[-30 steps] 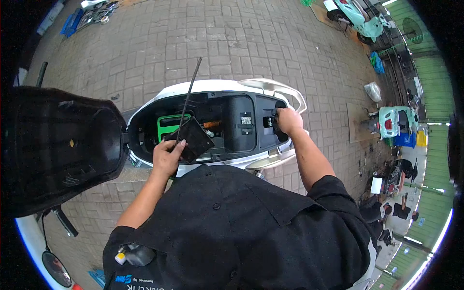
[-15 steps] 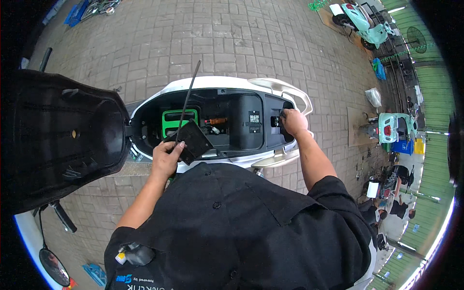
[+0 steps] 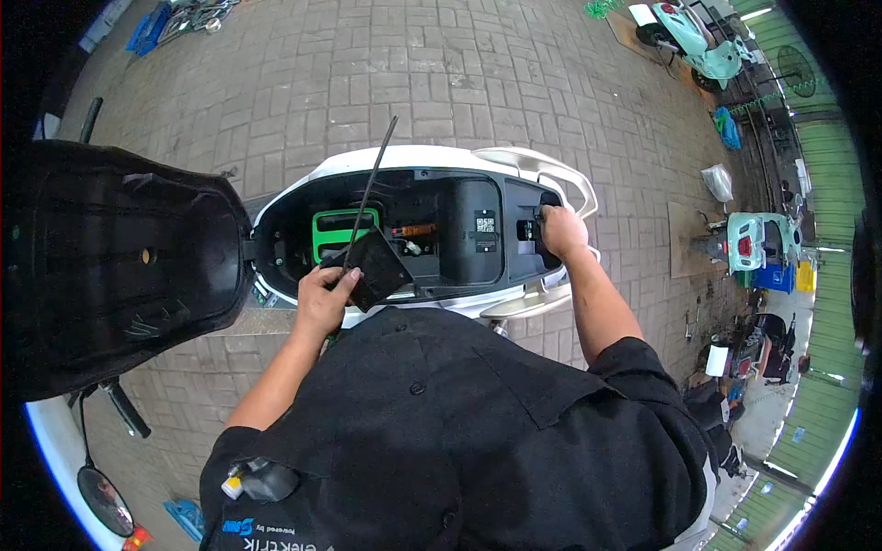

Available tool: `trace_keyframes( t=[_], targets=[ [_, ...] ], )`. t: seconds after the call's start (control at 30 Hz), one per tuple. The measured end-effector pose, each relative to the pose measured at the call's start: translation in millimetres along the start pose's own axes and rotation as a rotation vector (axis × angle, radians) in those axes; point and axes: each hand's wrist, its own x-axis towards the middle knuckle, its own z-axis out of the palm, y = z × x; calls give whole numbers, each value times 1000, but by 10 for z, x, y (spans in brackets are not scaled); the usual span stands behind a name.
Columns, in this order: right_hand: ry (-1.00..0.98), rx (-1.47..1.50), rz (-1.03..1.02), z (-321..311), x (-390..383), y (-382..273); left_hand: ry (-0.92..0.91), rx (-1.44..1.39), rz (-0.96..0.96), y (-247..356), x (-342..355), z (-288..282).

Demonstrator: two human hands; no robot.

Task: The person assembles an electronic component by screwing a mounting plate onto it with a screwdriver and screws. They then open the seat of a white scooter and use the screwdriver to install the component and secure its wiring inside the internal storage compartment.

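Clock face centred on the scooter's seat bin, 12 pointing away from you. Your left hand, at 8 o'clock, is pinched closed, thumb on top, fingers mostly hidden underneath. It has hold of the black panel and a thin dark rod. Panel sits at 7 o'clock, tilted over the bin's near side; rod slants toward 1 o'clock, its tip showing past the far rim. Can't tell if rod and panel are joined.

Your right hand is at 3 o'clock, fingers curled into the tail recess just beside the dark latch piece. Fingertips hidden: can't tell how far they're spread, or whether they grip anything.

Flipped-up seat at 9 o'clock. Inside the bin: green frame at 9 o'clock, partly behind the panel; orange piece near centre.

Step in hand, my read: your right hand works at the tail recess while your left carries the loose pieces out of its way. Next move likely calls for a sure right fingertip purchase in that tight recess, with the left pinch firm enough that the long rod doesn't swing or catch the rim.
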Motion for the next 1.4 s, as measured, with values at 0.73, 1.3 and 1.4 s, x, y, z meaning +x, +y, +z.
trace_keyframes(
  t=[0.73,1.3,1.4],
  targets=[
    [16,-8,2,-44,-26,-74,-4,-96,-34,122,-2,12],
    [-27,-61,-11,-26,-12,-72,9,-197,-163,-8,-76,61],
    [-15,-49,-49,-5,-10,-16,2,-168,-171,-29,-74,56]
  ],
)
